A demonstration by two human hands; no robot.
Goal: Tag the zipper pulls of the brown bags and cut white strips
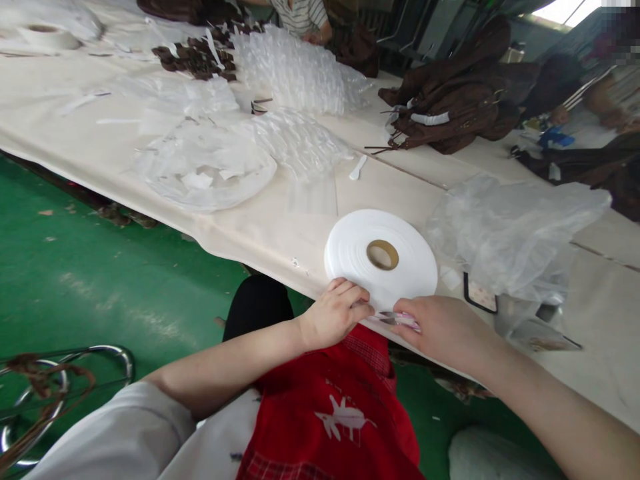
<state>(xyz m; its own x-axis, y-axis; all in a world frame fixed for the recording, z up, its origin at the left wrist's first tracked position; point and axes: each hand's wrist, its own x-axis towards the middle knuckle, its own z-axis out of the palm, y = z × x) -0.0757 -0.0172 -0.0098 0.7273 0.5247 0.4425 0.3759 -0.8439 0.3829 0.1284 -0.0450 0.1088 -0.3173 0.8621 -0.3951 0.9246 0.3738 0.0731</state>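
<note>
A large flat roll of white tape with a cardboard core lies at the table's near edge. My left hand is closed at the roll's near side, its fingers pinching what looks like the tape's loose end. Close beside it, my right hand is shut on small scissors with pink handles. Their metal blades point left toward my left fingertips. My fingers partly hide both the strip and the scissors.
Crumpled clear plastic bags and a dark-edged phone lie right of the roll. A bag of white scraps, bubble wrap and brown bags lie farther back. Another person's hand shows across the table.
</note>
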